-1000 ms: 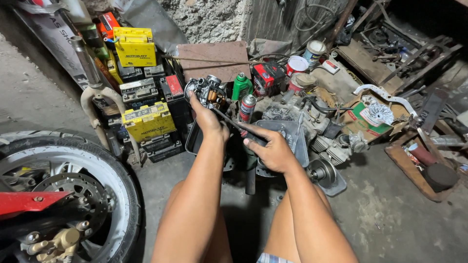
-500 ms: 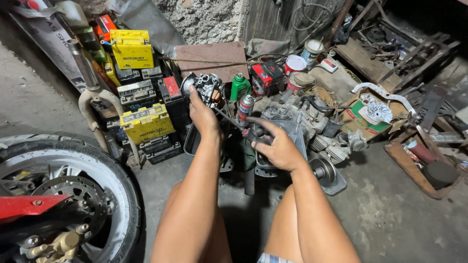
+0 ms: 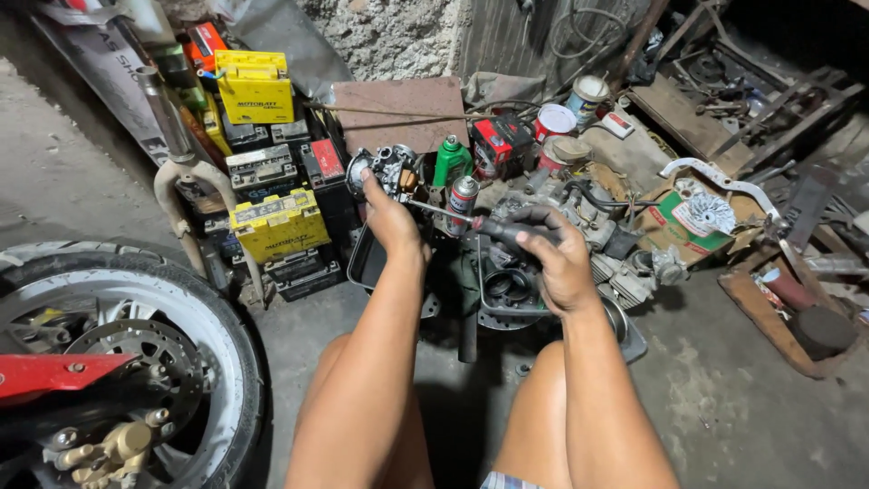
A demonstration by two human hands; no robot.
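Working over the concrete floor (image 3: pixel 724 398), I judge the job mid-way: my left hand (image 3: pixel 391 222) is clenched around a small metal carburettor (image 3: pixel 387 170), held up in front of the battery stack, and my right hand (image 3: pixel 554 254) grips the dark handle of a screwdriver (image 3: pixel 471 220) whose shaft runs left to the carburettor. The tip looks to be on it, so a screw is being turned; whether any are out already I cannot tell. The carburettor is in one piece, so most of the stripping seems ahead.

Largest beside me is the motorcycle wheel (image 3: pixel 118 308), lower left. Next come the boxy batteries: a yellow battery (image 3: pixel 254 89) up top, another yellow one (image 3: pixel 278 225) below, black ones between. A green and white carton (image 3: pixel 697 231) lies right. Smaller: a green spray can (image 3: pixel 452 161), then a red and white tin (image 3: pixel 554 122).
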